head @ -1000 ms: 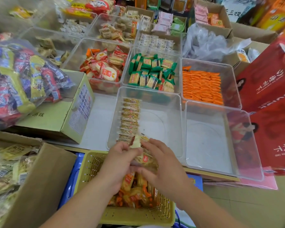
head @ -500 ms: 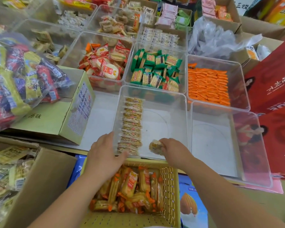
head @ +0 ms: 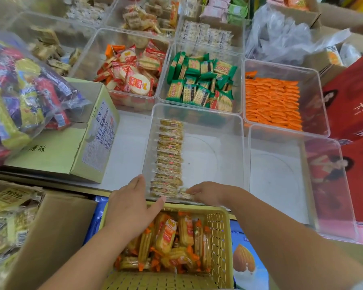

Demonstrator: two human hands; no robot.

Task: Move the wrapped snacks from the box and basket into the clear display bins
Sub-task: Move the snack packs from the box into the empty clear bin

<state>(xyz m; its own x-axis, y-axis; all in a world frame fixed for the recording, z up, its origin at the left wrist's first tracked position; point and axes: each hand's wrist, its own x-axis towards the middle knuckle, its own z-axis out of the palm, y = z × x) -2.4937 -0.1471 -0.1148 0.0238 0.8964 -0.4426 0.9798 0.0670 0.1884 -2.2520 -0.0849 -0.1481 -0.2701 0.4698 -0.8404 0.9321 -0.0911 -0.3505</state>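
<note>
A yellow plastic basket (head: 218, 237) in front of me holds several orange-ended wrapped snacks (head: 170, 235). Just beyond it stands a clear display bin (head: 208, 160) with a neat row of wrapped snacks (head: 169, 155) along its left side. My right hand (head: 208, 194) reaches into the bin's near edge and pinches one wrapped snack (head: 186, 194) at the front end of that row. My left hand (head: 132, 208) lies flat with straight fingers against the bin's near left corner, above the basket. An open cardboard box (head: 57, 227) at lower left holds yellow wrapped snacks (head: 8, 206).
An unfilled clear bin (head: 277, 181) stands to the right. Behind are bins of red rice crackers (head: 132, 76), green crackers (head: 201, 80) and orange packets (head: 270, 101). A green carton (head: 57, 149) under a candy bag (head: 19, 95) sits left. Red gift boxes (head: 356, 105) line the right.
Both hands rose from the basket to the bin. My right hand carried one snack down to the front of the row; my left hand moved to the bin's near left corner.
</note>
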